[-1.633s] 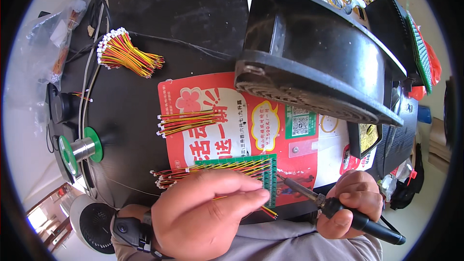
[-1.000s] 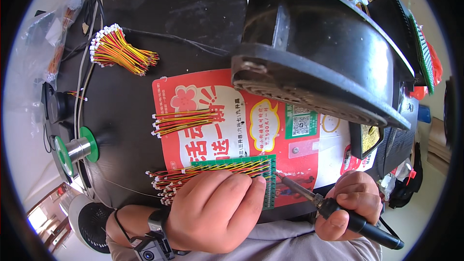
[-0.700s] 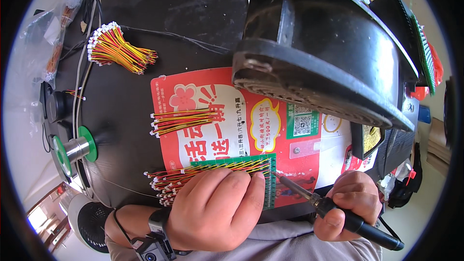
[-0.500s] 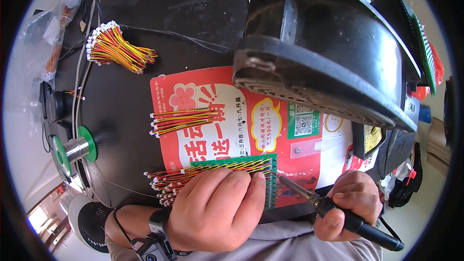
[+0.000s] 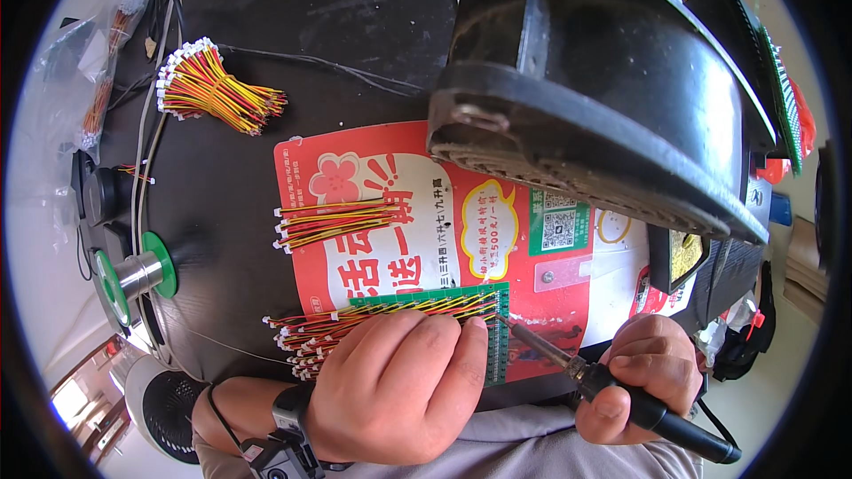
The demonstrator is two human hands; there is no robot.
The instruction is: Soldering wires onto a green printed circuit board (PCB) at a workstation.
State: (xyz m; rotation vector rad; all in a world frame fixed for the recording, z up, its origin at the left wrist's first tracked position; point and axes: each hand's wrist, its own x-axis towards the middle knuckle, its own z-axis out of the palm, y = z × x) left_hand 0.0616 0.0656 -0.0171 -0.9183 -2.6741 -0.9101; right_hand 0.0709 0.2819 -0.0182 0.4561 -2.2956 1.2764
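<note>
A soldering iron [image 5: 612, 388] with a black handle is gripped in my right hand [image 5: 646, 378], fingers wrapped round it. Its metal tip reaches left to the right end of a green circuit board [image 5: 499, 364]. My left hand [image 5: 399, 388] is closed over the board, hiding much of it; its fingertips, and whatever they hold, are hidden. Rows of thin red, yellow and black wires [image 5: 444, 305] lie across the board. Their white connectors [image 5: 306, 364] stick out beyond its left side. A strand of solder wire runs from a spool [image 5: 136, 276] toward my left hand.
Loose connector wires [image 5: 337, 223] lie on a red and white printed sheet [image 5: 426, 146] under the board. Farther back is a banded wire bundle [image 5: 217, 93]. A large black round-bodied device [image 5: 603, 80] overhangs the right side. Cables [image 5: 146, 142] run along the left.
</note>
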